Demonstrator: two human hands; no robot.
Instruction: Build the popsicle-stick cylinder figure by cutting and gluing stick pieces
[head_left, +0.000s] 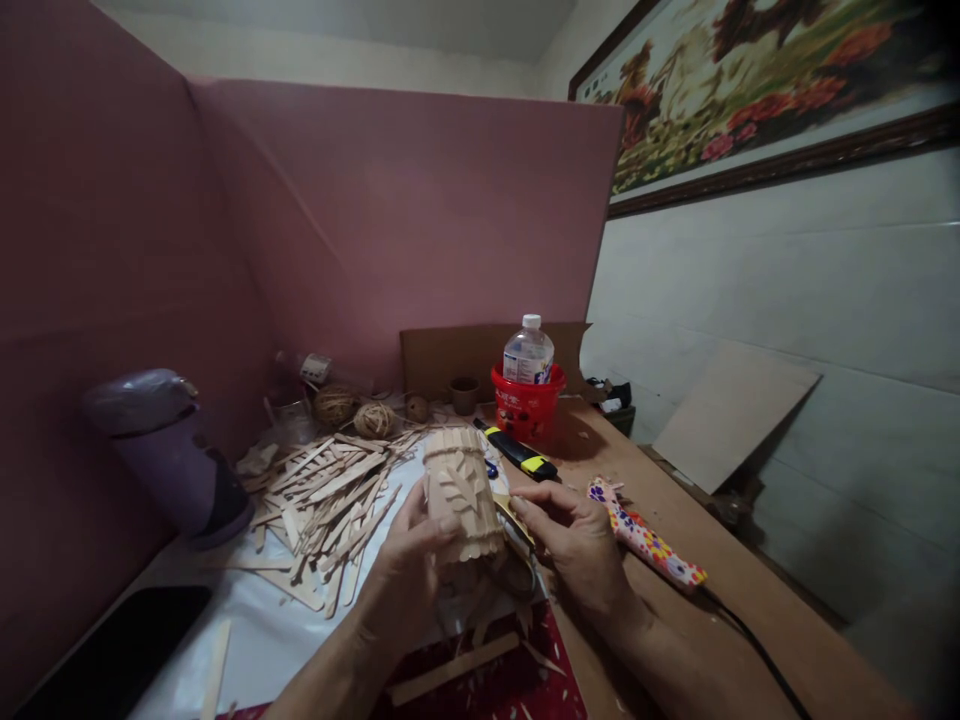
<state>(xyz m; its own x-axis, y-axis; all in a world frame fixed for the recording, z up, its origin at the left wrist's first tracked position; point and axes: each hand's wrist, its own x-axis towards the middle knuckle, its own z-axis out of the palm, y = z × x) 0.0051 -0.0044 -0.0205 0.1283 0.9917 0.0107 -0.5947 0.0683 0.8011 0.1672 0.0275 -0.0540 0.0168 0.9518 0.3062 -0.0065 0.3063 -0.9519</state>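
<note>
Read all clock positions from the wooden cup [463, 505], directly in front of you, its leaf pattern facing you. Nearest you, at 5 to 6 o'clock, a red mat [551, 665] carries a loose flat stick [457, 668] and scattered chips. At 8 o'clock, a flat black object [120, 650] lies at the edge of a white sheet [259, 625].

Your left hand [405, 560] is clamped on the cup at its 8 o'clock side, thumb across the front. Your right hand [581, 535] is at 4 o'clock, thumb and forefinger nearly together beside a thin yellowish piece [514, 515]; whether they grip it cannot be told.

At 3 to 4 o'clock, a flower-patterned corded tool [645, 540] lies on the bench [720, 590]. At 9 o'clock, locate the stick pile [337, 500], then a purple bottle [172, 470] beyond it. A black-and-yellow knife [517, 452] lies at 2 o'clock.

Farther out, two twine balls [373, 420] sit at 10 o'clock and a small brown pot [464, 397] at 12. Between 1 and 2, a red bucket [525, 415] holds a clear plastic bottle [529, 352]. Pink panels [420, 210] stand behind at 12; a framed picture [750, 100] hangs at 1 to 2.
</note>
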